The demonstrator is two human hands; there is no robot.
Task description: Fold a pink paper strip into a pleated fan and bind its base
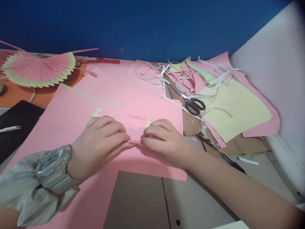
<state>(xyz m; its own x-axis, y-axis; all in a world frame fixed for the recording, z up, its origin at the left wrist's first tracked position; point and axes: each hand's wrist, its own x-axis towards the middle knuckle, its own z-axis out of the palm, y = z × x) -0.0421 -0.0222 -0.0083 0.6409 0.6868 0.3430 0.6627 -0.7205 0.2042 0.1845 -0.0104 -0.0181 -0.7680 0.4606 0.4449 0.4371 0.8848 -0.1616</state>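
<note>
In the head view, 2 hands work at a folded pink paper (135, 137), which lies over large flat pink sheets (69, 127) in the middle of the picture. The left hand (103, 136) is mostly closed, fingers curled and bunched, pinching the near folded edge. The right hand (164, 138) is curled the same way and grips that edge just beside it; a small gap parts the 2 sets of fingertips. Pale green-yellow bands show at both ends of the folded paper.

The left wrist bears a translucent, chunky watch (56, 165) next to gathered, soft grey-green cloth (26, 190).

On the left, a pleated paper fan (43, 68), pink with a zigzag green-yellow rim, spreads over an orange surface (39, 97). Below it is a flat black item (21, 127).

On the right, scissors (184, 95) with black looped handles lie near thin, curling white strips (221, 78). A smooth pale yellow sheet (238, 108) overlaps pink paper and brown cardboard (256, 144). A slim, dark-ended tool (221, 152) lies slantwise beyond the right forearm.
</note>
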